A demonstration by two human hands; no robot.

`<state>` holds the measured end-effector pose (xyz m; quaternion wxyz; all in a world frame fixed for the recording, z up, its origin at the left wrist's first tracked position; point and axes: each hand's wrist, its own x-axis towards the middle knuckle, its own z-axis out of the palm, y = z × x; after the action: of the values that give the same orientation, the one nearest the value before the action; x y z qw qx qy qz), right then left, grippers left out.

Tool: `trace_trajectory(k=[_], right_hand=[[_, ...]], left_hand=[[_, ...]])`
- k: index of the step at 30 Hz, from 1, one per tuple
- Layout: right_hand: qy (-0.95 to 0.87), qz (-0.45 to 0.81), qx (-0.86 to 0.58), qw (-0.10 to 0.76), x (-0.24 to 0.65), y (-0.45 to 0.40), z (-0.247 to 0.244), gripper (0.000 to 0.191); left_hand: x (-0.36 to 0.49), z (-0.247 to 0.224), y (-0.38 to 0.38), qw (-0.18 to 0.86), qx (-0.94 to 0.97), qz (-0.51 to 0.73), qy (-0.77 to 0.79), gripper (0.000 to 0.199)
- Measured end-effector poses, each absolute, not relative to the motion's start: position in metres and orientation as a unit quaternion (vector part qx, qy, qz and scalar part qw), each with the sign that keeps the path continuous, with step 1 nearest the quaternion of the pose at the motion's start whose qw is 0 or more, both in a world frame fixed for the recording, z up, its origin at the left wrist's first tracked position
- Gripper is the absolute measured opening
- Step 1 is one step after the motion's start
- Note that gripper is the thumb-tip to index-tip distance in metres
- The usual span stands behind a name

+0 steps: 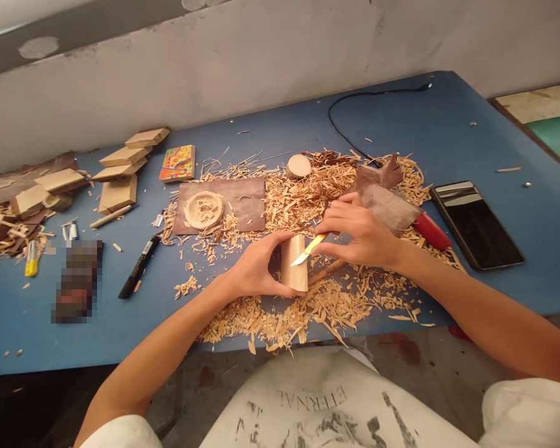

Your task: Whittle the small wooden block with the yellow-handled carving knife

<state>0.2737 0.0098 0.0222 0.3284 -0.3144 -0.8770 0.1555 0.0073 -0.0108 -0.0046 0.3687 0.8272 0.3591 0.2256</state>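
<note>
A pale wooden block (294,275) stands near the table's front edge, among curled shavings. My left hand (261,266) grips it from the left, thumb at the near end and fingers at the far end. In my right hand (354,229) is a yellow-handled craft knife (303,255), its pale blade lying over the block's upper face. Whether the edge bites into the wood I cannot tell. Wood shavings (280,320) are heaped in front of the block and behind it. Just beyond my right hand lies a wide grey-brown blade with a red handle (433,231).
A phone (478,224) lies at right, a black cable (343,127) behind. A carved round wooden piece (204,210) rests on a brown sheet (252,205). Leftward are a black marker (139,267), stacked wooden blocks (117,194), a patterned box (177,163) and a yellow cutter (32,258).
</note>
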Motion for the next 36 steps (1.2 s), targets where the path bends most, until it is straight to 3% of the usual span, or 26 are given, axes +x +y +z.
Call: trace_trajectory(k=[23,36], right_hand=[[-0.881,0.084,-0.316,0.342,0.28,0.01,0.033,0.035],[-0.859,0.022,-0.388,0.333,0.296,0.032,0.024,0.032]], left_hand=[[0.009,0.0,-0.011,0.361,0.829,0.213,0.37,0.095],[0.008,-0.002,-0.009,0.369,0.822,0.244,0.358,0.096]])
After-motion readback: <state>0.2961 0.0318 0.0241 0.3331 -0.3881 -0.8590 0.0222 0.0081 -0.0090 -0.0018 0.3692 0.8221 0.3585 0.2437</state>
